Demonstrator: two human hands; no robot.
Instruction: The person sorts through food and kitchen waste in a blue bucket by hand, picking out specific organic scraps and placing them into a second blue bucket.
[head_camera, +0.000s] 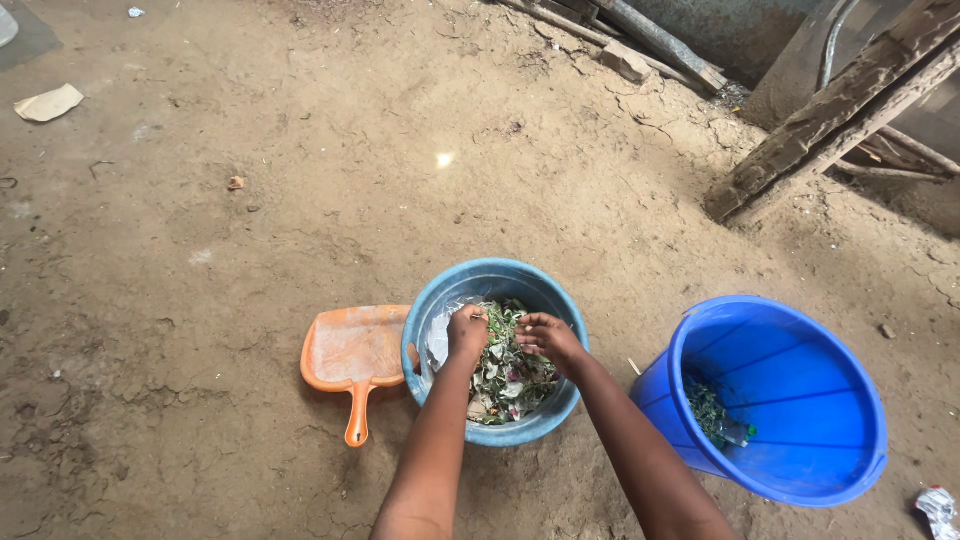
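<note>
A light blue bucket (492, 277) stands on the dirt floor, filled with green leaves and plant scraps (510, 375). Both my hands reach down into it. My left hand (467, 330) is closed on some of the scraps at the left side of the pile. My right hand (548, 337) rests on top of the leaves with its fingers curled into them. A larger bright blue bucket (800, 400) stands tilted to the right, holding a small bunch of green leaves (712, 410) at its bottom.
An orange dustpan (352, 352) lies just left of the light blue bucket. Wooden beams (830, 115) lean at the upper right. A paper scrap (47, 103) lies far left and crumpled litter (938, 508) at the lower right.
</note>
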